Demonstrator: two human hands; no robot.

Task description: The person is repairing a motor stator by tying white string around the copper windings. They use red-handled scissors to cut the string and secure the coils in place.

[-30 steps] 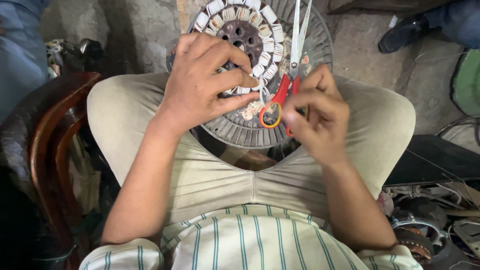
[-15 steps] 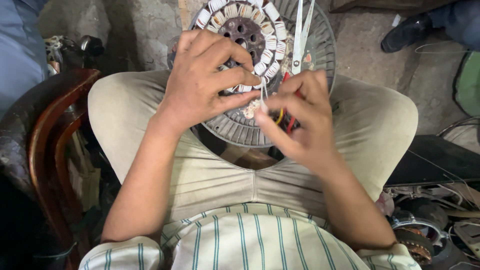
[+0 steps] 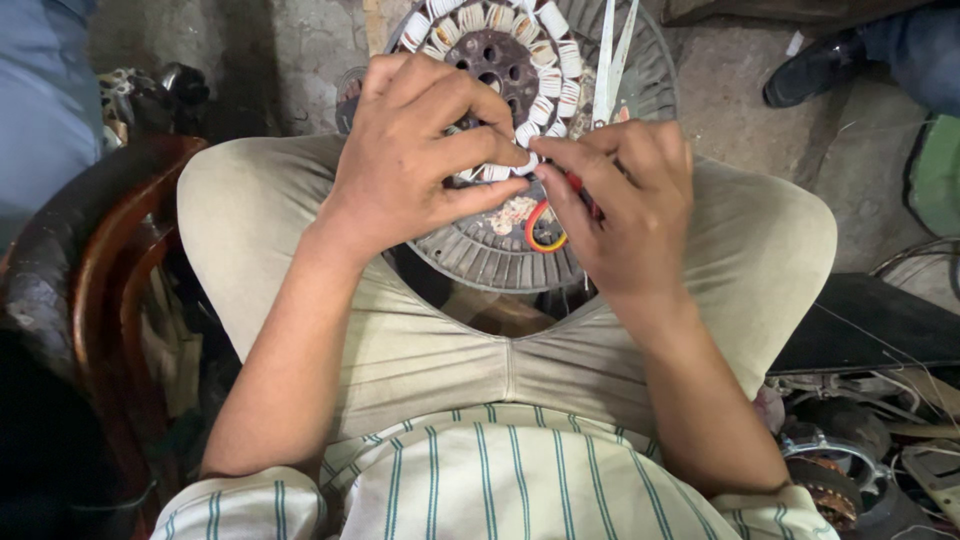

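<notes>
Striped shirt (image 3: 520,480) nearest, then khaki knees spread wide — little free room betw. them. Wooden chair arm (image 3: 100,290) crowds the left side, scrap parts (image 3: 850,460) the right. Stator (image 3: 520,110) lies flat on the lap. Left hand (image 3: 420,160) pinches its coil ring; right hand (image 3: 630,210) grips red-handled scissors (image 3: 600,100) — blades point away.
</notes>
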